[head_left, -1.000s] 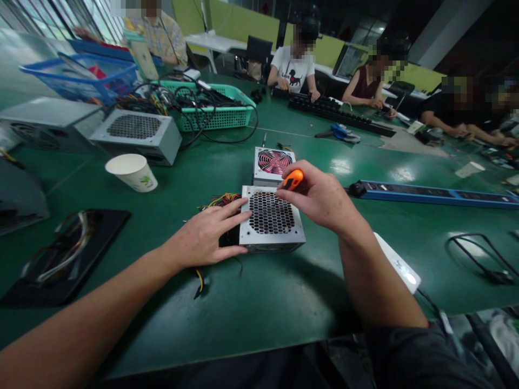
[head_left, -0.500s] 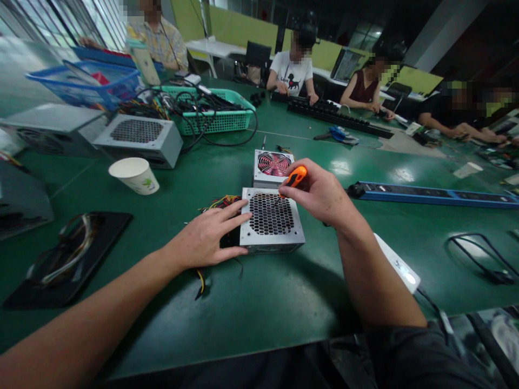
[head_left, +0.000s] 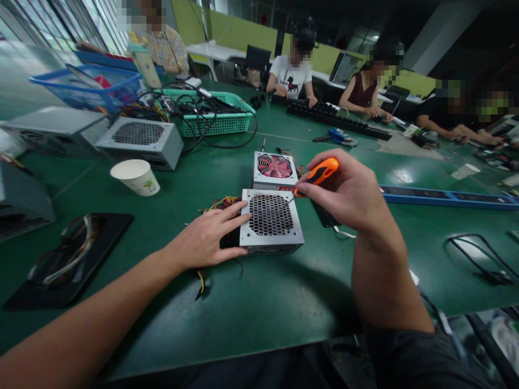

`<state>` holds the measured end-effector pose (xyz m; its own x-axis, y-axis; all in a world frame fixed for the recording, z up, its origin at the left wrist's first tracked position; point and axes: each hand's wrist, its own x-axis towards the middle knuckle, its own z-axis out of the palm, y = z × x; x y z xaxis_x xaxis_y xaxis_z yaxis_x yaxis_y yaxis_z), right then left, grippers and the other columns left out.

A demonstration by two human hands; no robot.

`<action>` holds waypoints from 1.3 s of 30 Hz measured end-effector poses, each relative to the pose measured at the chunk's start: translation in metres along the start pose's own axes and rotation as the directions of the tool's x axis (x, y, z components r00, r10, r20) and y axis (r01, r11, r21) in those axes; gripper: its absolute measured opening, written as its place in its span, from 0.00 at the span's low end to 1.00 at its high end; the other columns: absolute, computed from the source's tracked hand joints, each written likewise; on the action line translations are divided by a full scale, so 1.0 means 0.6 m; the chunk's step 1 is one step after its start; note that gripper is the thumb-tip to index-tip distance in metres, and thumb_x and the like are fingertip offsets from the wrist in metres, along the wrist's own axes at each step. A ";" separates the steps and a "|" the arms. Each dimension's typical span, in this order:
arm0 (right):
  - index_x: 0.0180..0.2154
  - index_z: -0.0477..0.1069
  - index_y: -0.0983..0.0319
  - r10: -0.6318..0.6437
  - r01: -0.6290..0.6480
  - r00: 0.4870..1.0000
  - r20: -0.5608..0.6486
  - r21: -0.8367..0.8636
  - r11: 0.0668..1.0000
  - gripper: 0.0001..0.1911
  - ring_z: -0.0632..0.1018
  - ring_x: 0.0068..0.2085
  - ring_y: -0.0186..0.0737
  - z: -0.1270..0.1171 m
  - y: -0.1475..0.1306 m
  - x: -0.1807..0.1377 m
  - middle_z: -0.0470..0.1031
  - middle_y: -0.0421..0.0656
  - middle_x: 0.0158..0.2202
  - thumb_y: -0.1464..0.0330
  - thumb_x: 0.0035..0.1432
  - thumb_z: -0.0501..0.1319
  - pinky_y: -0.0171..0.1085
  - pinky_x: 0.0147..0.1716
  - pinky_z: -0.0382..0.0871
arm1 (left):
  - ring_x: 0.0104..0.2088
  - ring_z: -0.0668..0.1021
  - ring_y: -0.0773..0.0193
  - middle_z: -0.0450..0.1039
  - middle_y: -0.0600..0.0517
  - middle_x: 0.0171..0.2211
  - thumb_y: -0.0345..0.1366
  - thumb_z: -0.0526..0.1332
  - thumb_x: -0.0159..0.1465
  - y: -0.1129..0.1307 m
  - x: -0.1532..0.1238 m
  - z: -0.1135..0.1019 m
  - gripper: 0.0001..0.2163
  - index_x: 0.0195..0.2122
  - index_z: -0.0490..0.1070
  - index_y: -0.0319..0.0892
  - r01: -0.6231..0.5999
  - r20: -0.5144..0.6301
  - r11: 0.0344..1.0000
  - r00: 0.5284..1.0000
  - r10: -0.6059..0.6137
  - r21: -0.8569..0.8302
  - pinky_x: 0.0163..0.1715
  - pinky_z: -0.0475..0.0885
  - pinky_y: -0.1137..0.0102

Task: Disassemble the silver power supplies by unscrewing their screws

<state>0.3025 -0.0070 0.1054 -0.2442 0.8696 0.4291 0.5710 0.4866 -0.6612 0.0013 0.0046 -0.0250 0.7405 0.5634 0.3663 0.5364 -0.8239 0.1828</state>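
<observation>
A silver computer power supply (head_left: pixel 271 240) with a honeycomb grille lies on the green table in front of me. My left hand (head_left: pixel 208 235) rests flat against its left side, fingers spread, with the fingertips on the casing. Coloured wires (head_left: pixel 225 203) come out beside that hand. In my right hand (head_left: pixel 344 189) I grip an orange and black screwdriver (head_left: pixel 323 172). Its thin shaft slants down left to the upper right of the grille; whether the tip touches cannot be made out. Behind stands a second power supply (head_left: pixel 274 166) with a red fan.
On the left are a paper cup (head_left: pixel 137 177), another power supply (head_left: pixel 140 141), a black tray (head_left: pixel 97 237) and a green basket (head_left: pixel 219 121) of cables. A blue power strip (head_left: pixel 446 197) lies right. Co-workers sit across the table, one with a keyboard-like black bar (head_left: pixel 340 120).
My right hand has moved to the right with the screwdriver, which now leans over more and shows its shaft. My left hand and the power supply have stayed put.
</observation>
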 end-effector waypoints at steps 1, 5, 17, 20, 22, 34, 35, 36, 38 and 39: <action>0.44 0.69 0.55 0.016 -0.017 0.999 0.029 0.019 1.000 0.17 0.82 0.39 0.44 -0.012 -0.006 -0.005 0.79 0.40 0.39 0.61 0.55 0.70 0.42 0.37 0.78 | 0.63 0.72 0.41 0.54 0.37 0.71 0.52 0.63 0.65 0.000 0.000 0.000 0.35 0.69 0.60 0.41 -0.001 0.001 1.000 1.000 0.001 -0.001 0.59 0.71 0.47; 0.40 0.72 0.56 0.012 -0.010 0.976 0.215 -0.010 1.000 0.14 0.81 0.36 0.42 -0.050 -0.013 -0.017 0.80 0.39 0.36 0.62 0.54 0.72 0.42 0.36 0.78 | 0.62 0.72 0.42 0.54 0.37 0.71 0.52 0.63 0.66 0.002 0.001 -0.002 0.34 0.69 0.61 0.40 0.003 0.011 1.000 1.000 -0.003 0.008 0.59 0.71 0.47; 0.42 0.73 0.59 -0.042 0.070 0.932 0.360 -0.065 0.995 0.15 0.79 0.34 0.36 -0.040 0.006 -0.007 0.79 0.39 0.36 0.61 0.55 0.72 0.37 0.34 0.74 | 0.63 0.72 0.43 0.52 0.38 0.72 0.53 0.62 0.65 0.002 0.000 -0.001 0.35 0.69 0.60 0.42 0.018 0.021 1.000 1.000 -0.018 0.011 0.60 0.70 0.48; 0.41 0.74 0.59 -0.054 0.108 0.922 0.384 -0.119 0.987 0.14 0.78 0.33 0.35 -0.043 0.008 -0.007 0.79 0.39 0.35 0.61 0.56 0.71 0.36 0.33 0.73 | 0.62 0.72 0.43 0.53 0.38 0.72 0.53 0.62 0.65 0.003 0.000 -0.001 0.34 0.69 0.61 0.42 0.019 0.017 1.000 1.000 -0.020 0.013 0.60 0.70 0.48; 0.41 0.74 0.59 -0.042 0.125 0.906 0.422 -0.171 0.977 0.13 0.79 0.33 0.35 -0.047 0.007 -0.008 0.79 0.39 0.35 0.61 0.57 0.70 0.36 0.33 0.72 | 0.62 0.72 0.43 0.53 0.38 0.72 0.53 0.63 0.65 0.003 0.001 -0.002 0.35 0.69 0.61 0.42 0.019 0.015 1.000 1.000 -0.020 0.011 0.59 0.71 0.47; 0.44 0.79 0.56 -0.013 0.204 0.812 0.584 -0.263 0.943 0.11 0.80 0.31 0.32 -0.069 -0.024 -0.027 0.83 0.36 0.35 0.65 0.59 0.67 0.32 0.32 0.70 | 0.62 0.73 0.43 0.54 0.37 0.71 0.53 0.63 0.65 0.002 0.001 -0.002 0.34 0.69 0.61 0.42 0.005 0.005 1.000 1.000 -0.005 0.003 0.59 0.71 0.48; 0.45 0.79 0.56 -0.013 0.211 0.806 0.591 -0.266 0.941 0.11 0.80 0.31 0.32 -0.070 -0.026 -0.029 0.83 0.36 0.35 0.66 0.59 0.67 0.32 0.32 0.70 | 0.62 0.73 0.43 0.54 0.37 0.71 0.52 0.63 0.65 0.002 0.001 -0.002 0.34 0.68 0.61 0.42 0.006 0.006 1.000 1.000 -0.006 0.002 0.59 0.71 0.48; 0.45 0.80 0.55 -0.015 0.218 0.802 0.597 -0.269 0.938 0.12 0.80 0.31 0.32 -0.071 -0.028 -0.031 0.84 0.36 0.36 0.67 0.59 0.66 0.32 0.32 0.70 | 0.62 0.73 0.43 0.54 0.37 0.71 0.52 0.63 0.65 0.002 0.001 -0.002 0.34 0.68 0.61 0.42 0.007 0.007 1.000 1.000 -0.007 0.001 0.59 0.71 0.48; 0.46 0.80 0.55 -0.028 0.235 0.796 0.604 -0.267 0.935 0.13 0.81 0.31 0.31 -0.072 -0.033 -0.034 0.84 0.36 0.36 0.69 0.59 0.66 0.31 0.33 0.70 | 0.62 0.73 0.43 0.54 0.37 0.71 0.52 0.64 0.65 0.002 0.001 -0.002 0.34 0.68 0.61 0.41 0.008 0.011 1.000 1.000 -0.008 -0.004 0.59 0.71 0.48; 0.47 0.80 0.55 -0.036 0.244 0.793 0.608 -0.263 0.933 0.13 0.81 0.32 0.31 -0.072 -0.035 -0.035 0.84 0.36 0.36 0.70 0.59 0.65 0.31 0.33 0.70 | 0.62 0.73 0.43 0.54 0.36 0.71 0.52 0.64 0.65 0.002 0.001 -0.002 0.34 0.68 0.61 0.41 0.008 0.012 1.000 1.000 -0.008 -0.007 0.59 0.71 0.48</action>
<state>0.3296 -0.0391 0.1366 -0.6907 0.7231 -0.0096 0.6796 0.6444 -0.3506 0.0018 0.0037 -0.0234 0.7408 0.5710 0.3538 0.5397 -0.8196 0.1925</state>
